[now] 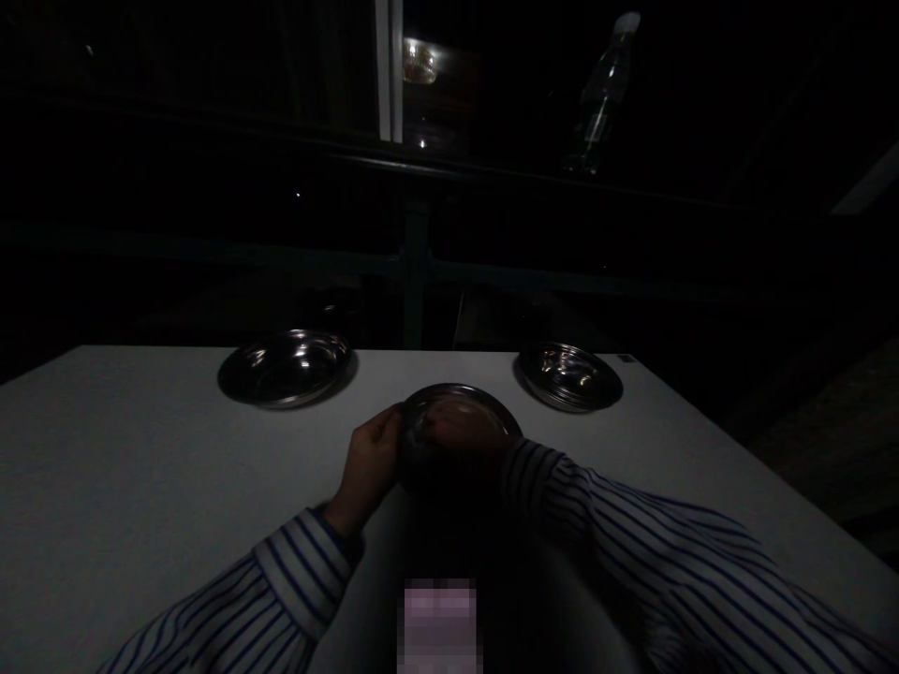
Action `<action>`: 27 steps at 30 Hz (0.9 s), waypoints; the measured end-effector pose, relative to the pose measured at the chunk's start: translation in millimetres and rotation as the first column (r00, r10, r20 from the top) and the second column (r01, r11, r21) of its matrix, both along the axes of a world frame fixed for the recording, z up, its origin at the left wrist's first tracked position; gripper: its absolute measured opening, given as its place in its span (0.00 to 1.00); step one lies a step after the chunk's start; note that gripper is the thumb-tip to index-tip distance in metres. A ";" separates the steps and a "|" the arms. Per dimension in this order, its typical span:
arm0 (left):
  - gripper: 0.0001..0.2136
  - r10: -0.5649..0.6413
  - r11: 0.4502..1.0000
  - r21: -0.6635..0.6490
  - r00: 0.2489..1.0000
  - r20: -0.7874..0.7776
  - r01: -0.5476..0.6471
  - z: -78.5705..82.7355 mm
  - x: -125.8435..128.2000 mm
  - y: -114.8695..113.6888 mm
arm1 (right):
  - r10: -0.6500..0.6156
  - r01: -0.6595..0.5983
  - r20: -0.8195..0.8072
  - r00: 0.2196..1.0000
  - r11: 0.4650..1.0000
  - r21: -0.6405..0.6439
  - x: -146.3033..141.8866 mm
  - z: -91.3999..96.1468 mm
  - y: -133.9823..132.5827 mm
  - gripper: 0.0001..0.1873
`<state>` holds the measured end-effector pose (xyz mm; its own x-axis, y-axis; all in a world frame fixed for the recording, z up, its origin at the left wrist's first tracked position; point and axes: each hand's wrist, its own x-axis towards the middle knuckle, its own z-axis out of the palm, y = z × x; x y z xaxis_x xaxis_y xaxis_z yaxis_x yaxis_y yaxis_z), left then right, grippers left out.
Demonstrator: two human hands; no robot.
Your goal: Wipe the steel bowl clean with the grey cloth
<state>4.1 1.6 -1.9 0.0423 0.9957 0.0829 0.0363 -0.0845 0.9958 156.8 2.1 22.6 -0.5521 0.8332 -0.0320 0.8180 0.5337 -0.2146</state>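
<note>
A round metal basin [460, 387] stands at the middle of the white table, much of it in shadow. My left hand [371, 459] grips its left rim, thumb on top. Over the inside of that basin is my right hand [467, 431], fingers bent together against a greyish patch near the left wall. Whether that patch is a cloth or a reflection is too dark to tell. Both arms wear striped sleeves [632, 524].
A wide metal basin [285, 370] sits at the table's back left, a smaller one [570, 376] at the back right. Past the white table's [126, 468] far edge, a clear bottle with a white cap [605, 94] stands on a dark ledge. A blurred pinkish patch [440, 622] lies at the bottom.
</note>
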 end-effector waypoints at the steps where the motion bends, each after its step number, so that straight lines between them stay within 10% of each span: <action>1: 0.18 -0.002 1.000 -0.002 1.000 -0.002 0.002 0.0 -0.2 0.3 | -0.006 0.005 0.029 1.000 1.000 0.028 0.3 3.1 4.4 0.11; 27: 0.15 -0.026 0.999 -0.047 0.998 0.055 0.028 6.2 -1.8 1.9 | 0.005 -0.023 0.289 0.957 0.998 0.060 -2.7 16.5 8.7 0.13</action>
